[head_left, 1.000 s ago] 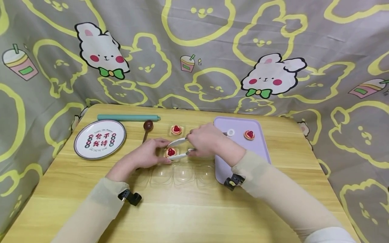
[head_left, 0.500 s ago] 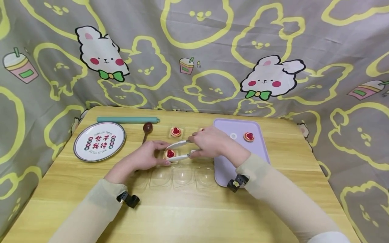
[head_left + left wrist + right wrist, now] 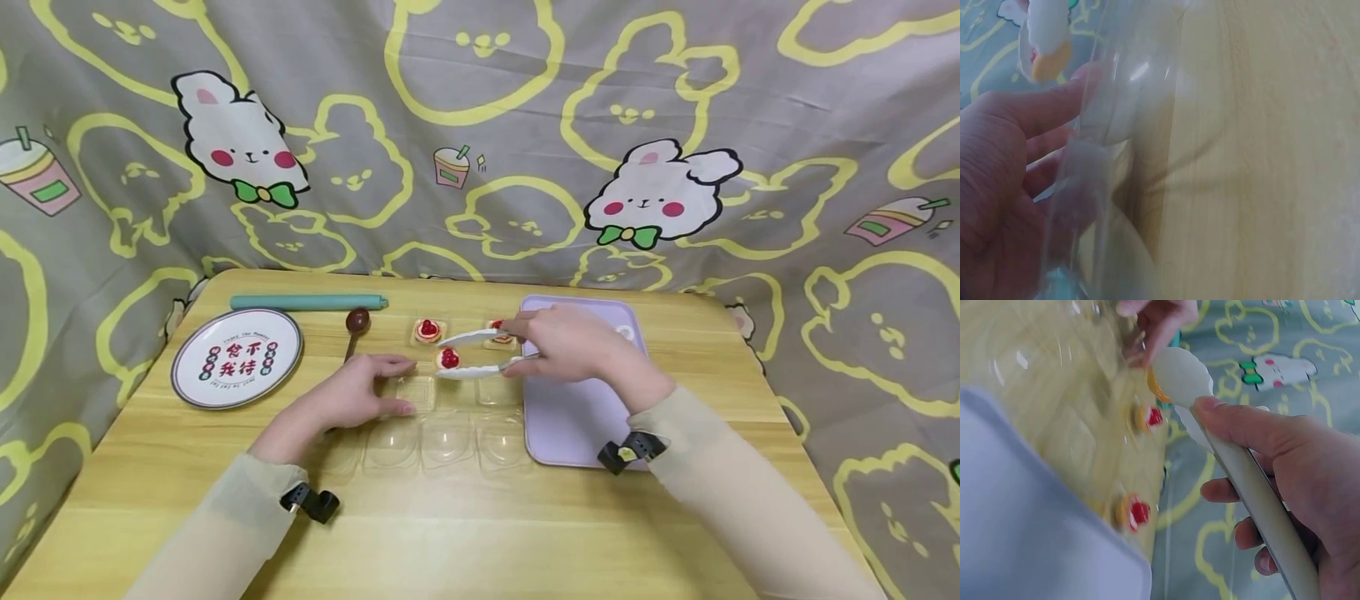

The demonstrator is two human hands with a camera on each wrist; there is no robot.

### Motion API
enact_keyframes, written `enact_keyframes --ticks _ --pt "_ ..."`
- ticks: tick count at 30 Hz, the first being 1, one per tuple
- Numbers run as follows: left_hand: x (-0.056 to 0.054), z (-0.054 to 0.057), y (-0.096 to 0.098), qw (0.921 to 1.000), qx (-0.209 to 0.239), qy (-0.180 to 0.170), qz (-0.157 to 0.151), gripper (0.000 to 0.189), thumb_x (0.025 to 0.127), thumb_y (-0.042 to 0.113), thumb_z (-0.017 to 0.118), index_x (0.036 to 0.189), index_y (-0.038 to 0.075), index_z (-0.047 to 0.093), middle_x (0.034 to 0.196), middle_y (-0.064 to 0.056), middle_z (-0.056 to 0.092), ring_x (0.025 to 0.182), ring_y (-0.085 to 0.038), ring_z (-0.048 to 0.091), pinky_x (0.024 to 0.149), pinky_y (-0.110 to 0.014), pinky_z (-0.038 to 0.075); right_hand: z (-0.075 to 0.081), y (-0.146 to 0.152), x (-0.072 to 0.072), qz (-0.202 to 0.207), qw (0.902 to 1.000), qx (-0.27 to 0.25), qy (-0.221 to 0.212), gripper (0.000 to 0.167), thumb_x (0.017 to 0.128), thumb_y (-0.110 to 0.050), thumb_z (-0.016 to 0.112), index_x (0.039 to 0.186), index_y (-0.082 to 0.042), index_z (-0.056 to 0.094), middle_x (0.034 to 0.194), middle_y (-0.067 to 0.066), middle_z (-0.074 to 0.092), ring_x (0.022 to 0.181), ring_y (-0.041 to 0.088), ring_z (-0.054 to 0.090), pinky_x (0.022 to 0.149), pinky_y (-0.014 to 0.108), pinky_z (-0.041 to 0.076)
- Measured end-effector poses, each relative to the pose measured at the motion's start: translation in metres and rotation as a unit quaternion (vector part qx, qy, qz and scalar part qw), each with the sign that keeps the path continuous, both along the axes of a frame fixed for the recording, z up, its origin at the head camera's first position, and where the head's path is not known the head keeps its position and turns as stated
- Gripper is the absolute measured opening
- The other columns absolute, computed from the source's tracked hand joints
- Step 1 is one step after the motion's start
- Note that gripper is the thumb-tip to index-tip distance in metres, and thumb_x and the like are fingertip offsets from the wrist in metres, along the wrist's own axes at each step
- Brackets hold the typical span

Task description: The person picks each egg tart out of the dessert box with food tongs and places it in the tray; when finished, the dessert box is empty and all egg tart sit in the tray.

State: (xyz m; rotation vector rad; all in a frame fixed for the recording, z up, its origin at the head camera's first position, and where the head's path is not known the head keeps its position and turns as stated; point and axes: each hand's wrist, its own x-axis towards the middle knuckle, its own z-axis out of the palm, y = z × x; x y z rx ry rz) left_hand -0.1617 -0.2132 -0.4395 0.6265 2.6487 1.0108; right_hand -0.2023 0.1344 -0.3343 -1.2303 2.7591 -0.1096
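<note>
My right hand (image 3: 570, 343) grips a pair of white tongs (image 3: 468, 372) from above. Between the tong tips is a small tart (image 3: 447, 359) topped with red fruit, raised over a clear plastic container (image 3: 447, 442). The right wrist view shows the tart's orange edge (image 3: 1159, 390) between the tips. My left hand (image 3: 351, 396) holds the container's left end, thumb in front and fingers behind. Through the clear plastic in the left wrist view, the fingers of that hand (image 3: 1054, 119) partly show. Two more tarts, one at back left (image 3: 428, 331) and one at back right (image 3: 498, 327), sit in back compartments.
A lilac tray (image 3: 581, 425) lies right of the container, partly covered by my right arm. On the left are a white plate (image 3: 238, 358) with red lettering, a dark brown spoon (image 3: 357, 321) and a teal rolled mat (image 3: 307, 302). A patterned curtain surrounds the table.
The tart has left the front left compartment and moved up and right in the tongs. My right hand has moved right, now covering where a tart lay on the tray. Left hand nearly still.
</note>
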Motion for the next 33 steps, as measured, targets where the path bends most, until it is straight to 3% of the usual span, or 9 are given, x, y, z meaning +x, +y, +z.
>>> enact_keyframes --ticks 4,11,14,18,25,33 --pt "0.001 0.0 0.0 1.0 0.001 -0.005 0.001 0.078 0.085 0.035 0.091 0.15 0.005 0.059 0.155 -0.015 0.054 0.147 -0.041 0.043 0.123 -0.057 0.028 0.001 0.025 -0.001 -0.031 0.9994 -0.016 0.0 0.062 0.093 -0.054 0.079 0.137 -0.012 0.07 0.106 -0.003 0.073 0.089 0.016 0.068 0.078 0.041 0.057" --pt "0.002 0.0 0.001 0.9999 0.001 -0.016 0.004 0.079 0.085 0.036 0.091 0.15 0.006 0.058 0.156 -0.014 0.053 0.148 -0.042 0.042 0.123 -0.058 0.028 -0.002 0.073 -0.005 -0.058 0.9976 -0.037 -0.001 0.063 0.093 -0.054 0.079 0.134 -0.007 0.07 0.101 -0.003 0.069 0.08 0.016 0.061 0.074 0.04 0.053" --pt "0.002 0.0 0.001 0.9998 0.002 -0.016 0.007 0.079 0.085 0.037 0.091 0.151 0.007 0.058 0.156 -0.014 0.053 0.148 -0.042 0.041 0.123 -0.058 0.027 -0.001 0.092 -0.006 -0.08 0.9959 -0.04 -0.001 0.067 0.093 -0.052 0.08 0.137 -0.003 0.068 0.11 0.004 0.072 0.092 0.024 0.069 0.085 0.047 0.057" --pt "0.001 0.0 0.001 0.9999 0.0 -0.013 0.006 0.078 0.086 0.036 0.09 0.15 0.007 0.058 0.156 -0.014 0.053 0.148 -0.041 0.042 0.123 -0.058 0.028 -0.005 0.112 -0.01 -0.105 0.994 -0.03 0.007 0.07 0.093 -0.053 0.079 0.139 -0.001 0.067 0.127 0.013 0.072 0.113 0.035 0.07 0.099 0.057 0.054" --pt "0.002 0.0 0.001 1.0 -0.002 -0.006 -0.001 0.076 0.087 0.034 0.09 0.15 0.006 0.059 0.155 -0.015 0.054 0.147 -0.04 0.043 0.122 -0.056 0.031 -0.016 0.134 -0.017 -0.121 0.9925 -0.013 0.011 0.071 0.093 -0.056 0.077 0.137 -0.001 0.068 0.123 0.013 0.074 0.109 0.036 0.071 0.095 0.059 0.054" --pt "0.002 0.001 0.001 0.9999 -0.002 -0.011 0.002 0.076 0.087 0.034 0.09 0.151 0.007 0.058 0.156 -0.015 0.053 0.148 -0.041 0.042 0.123 -0.057 0.029 -0.025 0.148 -0.024 -0.153 0.9881 0.014 0.001 0.074 0.094 -0.056 0.076 0.14 0.001 0.065 0.132 0.019 0.07 0.118 0.042 0.067 0.1 0.062 0.05"
